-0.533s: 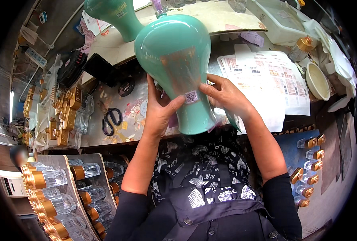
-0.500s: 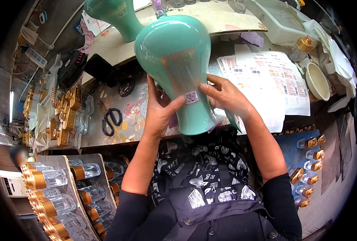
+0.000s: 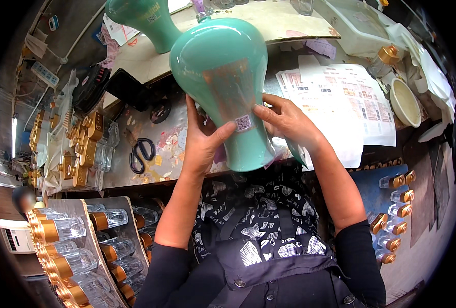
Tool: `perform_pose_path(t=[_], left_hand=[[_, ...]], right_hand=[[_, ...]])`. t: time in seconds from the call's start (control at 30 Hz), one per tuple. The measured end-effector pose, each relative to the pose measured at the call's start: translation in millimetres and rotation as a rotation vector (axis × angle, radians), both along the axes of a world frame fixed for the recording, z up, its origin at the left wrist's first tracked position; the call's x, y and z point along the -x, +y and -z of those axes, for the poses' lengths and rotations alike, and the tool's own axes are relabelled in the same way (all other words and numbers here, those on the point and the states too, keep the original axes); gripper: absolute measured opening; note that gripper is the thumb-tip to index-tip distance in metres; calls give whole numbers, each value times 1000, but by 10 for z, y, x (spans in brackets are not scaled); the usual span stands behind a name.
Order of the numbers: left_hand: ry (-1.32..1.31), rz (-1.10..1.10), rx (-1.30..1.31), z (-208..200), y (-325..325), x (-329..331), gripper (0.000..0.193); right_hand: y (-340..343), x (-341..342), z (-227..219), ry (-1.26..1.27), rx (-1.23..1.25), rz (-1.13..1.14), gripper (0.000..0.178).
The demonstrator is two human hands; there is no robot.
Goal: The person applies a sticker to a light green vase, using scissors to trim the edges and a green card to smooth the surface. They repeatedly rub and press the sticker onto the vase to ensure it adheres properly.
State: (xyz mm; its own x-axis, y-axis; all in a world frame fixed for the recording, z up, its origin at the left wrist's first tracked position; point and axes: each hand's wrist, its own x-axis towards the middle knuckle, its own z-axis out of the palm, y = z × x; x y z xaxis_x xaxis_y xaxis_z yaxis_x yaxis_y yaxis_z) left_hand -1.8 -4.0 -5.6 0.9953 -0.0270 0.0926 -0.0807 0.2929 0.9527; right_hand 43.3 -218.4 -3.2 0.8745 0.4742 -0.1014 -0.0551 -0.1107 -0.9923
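A large glossy green vase (image 3: 241, 46) stands or is held at the near edge of the workbench, wide at the shoulder and narrow below. A small square code label (image 3: 243, 123) sits on its lower front, under a brownish panel (image 3: 227, 84). My left hand (image 3: 201, 136) is curved around the left of the narrow part, its thumb at the label's left edge. On the other side my right hand (image 3: 288, 119) grips the vase, its thumb just above and right of the label. Fingers behind the vase are partly hidden.
A second green vase (image 3: 151, 25) stands at the back left. Black-handled scissors (image 3: 142, 154) and a roll of dark tape (image 3: 160, 111) lie to the left. Printed sheets (image 3: 341, 102) cover the right. Gold-capped glass bottles (image 3: 69, 228) fill racks at lower left.
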Motion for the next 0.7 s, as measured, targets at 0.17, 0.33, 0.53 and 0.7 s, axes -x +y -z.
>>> perform_pose_path(t=[0.17,0.33,0.53,0.7], left_hand=[[0,30,4,19,72,10,126],[0,43,-61,-35,27,64,127],[24,35,-58,-24,23,62,128],[36,33,-54,-13,32,60,128]], right_hand=[[-69,23,-25,4,56,-45,68],[-29,98,0,-27,136,-5,74],[12,88,108,-141,124,35,78],[-20,132,70,-32,81,34,77]])
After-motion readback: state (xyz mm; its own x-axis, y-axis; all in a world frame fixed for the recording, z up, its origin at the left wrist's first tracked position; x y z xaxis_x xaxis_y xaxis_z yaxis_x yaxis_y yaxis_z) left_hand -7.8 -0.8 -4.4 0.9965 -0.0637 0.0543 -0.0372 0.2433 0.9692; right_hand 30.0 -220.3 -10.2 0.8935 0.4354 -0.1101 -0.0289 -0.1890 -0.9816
